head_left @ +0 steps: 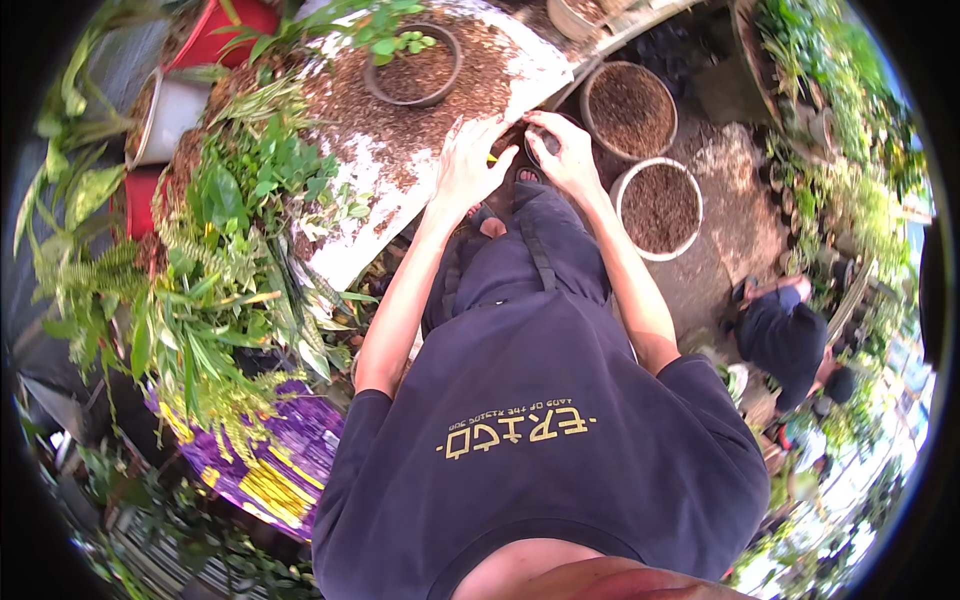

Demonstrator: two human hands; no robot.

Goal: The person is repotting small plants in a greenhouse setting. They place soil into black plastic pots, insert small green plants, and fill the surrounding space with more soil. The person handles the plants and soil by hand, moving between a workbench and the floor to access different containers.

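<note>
My left hand (472, 161) is at the edge of a white, soil-strewn work surface (352, 247), fingers slightly bent and thumb spread. A small yellow thing shows by its thumb; what it is cannot be told. Close by on the right, my right hand (564, 154) has its thumb and fingers apart and curved, with nothing seen between them. Partly behind it, lower down, is a small dark round pot (546, 142). On the work surface, beyond my left hand, stands a dark-rimmed pot (370, 79) of brown soil mix, with a leafy green stem over it.
Two large round pots of soil mix, one upper (630, 109) and one with a white rim (660, 208), stand right of my legs. Uprooted-looking green plants (225, 195) are heaped at the left, near red and white pots (169, 116). A person (784, 341) is bent down at the right.
</note>
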